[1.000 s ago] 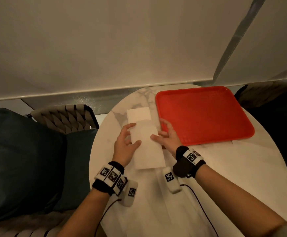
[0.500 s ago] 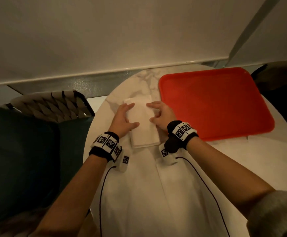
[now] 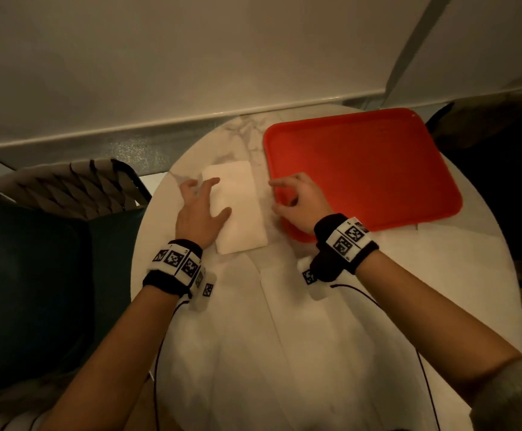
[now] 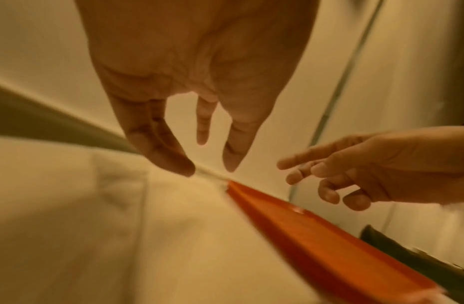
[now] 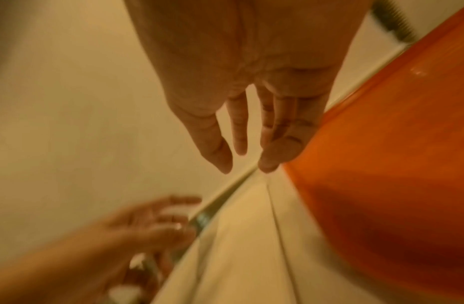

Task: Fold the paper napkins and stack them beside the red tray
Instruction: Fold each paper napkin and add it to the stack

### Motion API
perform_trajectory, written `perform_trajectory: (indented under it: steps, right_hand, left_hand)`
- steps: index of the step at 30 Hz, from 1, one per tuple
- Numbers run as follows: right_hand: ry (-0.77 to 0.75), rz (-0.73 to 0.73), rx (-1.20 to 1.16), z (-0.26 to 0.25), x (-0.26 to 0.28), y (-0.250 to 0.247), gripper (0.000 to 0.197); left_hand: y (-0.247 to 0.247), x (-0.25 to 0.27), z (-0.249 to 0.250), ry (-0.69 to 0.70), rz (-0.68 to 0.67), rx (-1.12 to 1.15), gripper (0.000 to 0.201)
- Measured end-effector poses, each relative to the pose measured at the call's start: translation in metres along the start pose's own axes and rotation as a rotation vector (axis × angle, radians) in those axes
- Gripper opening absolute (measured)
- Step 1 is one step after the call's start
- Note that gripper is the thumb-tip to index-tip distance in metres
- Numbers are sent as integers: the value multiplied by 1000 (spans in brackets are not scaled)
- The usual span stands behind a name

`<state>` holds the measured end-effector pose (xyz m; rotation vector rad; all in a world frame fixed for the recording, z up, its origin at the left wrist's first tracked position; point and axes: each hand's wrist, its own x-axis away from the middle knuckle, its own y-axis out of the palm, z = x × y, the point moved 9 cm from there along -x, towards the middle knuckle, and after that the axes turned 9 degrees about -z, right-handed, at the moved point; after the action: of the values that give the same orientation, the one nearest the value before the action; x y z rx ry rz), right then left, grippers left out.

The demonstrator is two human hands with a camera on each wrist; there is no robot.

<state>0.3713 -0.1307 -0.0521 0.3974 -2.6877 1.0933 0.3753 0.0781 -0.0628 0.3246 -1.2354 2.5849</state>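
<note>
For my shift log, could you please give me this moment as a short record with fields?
Surface: round white marble table
Tray: red rectangular plastic tray, nothing on it
Stack: folded white paper napkins, on the table left of the tray
Unfolded supply: white paper napkins spread near the person
Left hand: fingers spread, over the stack's left edge
Right hand: loosely curled, holds nothing, over the tray's left rim

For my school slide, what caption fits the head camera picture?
Folded napkins lie stacked beside the red tray, both hands open.
</note>
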Motion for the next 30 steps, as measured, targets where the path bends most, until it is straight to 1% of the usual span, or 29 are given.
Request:
perform_trajectory:
  steps: [2,3,5,7,9,11,14,16,17,20,23,25,26,28,30]
  right_hand:
    - [43,34,-23,18,36,-30,35]
    - [77,49,-50,31,56,-42,31]
    - [164,43,-78,60,98,-58,25]
    - [266,20,-46,91,141,-64,22]
    - [379,19,30,124,182,-65,23]
    - [483,3,104,156,220,-59,32]
    - [579,-35,139,193,259,-34,57]
    - [582,-56,124,208,272,-17,71]
    - [567,-56,115,212,275,-11,75]
    - [506,-19,91,218,279,-5,77]
    - [456,9,26,223,281,-4,74]
    - [431,16,-4,225,282,-4,72]
    - [419,15,-7,227,282,-4,71]
    - [395,15,-11,228,282,-5,69]
    - [375,14,-12,228,281,-5,68]
  left_hand:
    - [6,27,25,56,17,-14,50]
    - [17,40,38,86,-9,-11,44]
    - [52,69,62,147,-112,21,31]
    - [99,98,84,208,-240,44,23]
    - [148,126,99,230,-352,-2,24]
    - [189,148,110,206,-405,-56,32]
    - [220,166,110,73,-381,-59,64]
    - [230,172,109,-11,-352,-24,83]
    - [233,174,110,-33,-338,1,88]
    - [243,173,115,-25,-303,147,87]
    - [247,174,124,41,-262,257,80]
    - [245,174,130,49,-198,255,77]
    - [242,173,130,27,-153,247,77]
    - [235,170,125,-48,-65,187,82]
    - [230,161,120,-93,-30,109,89]
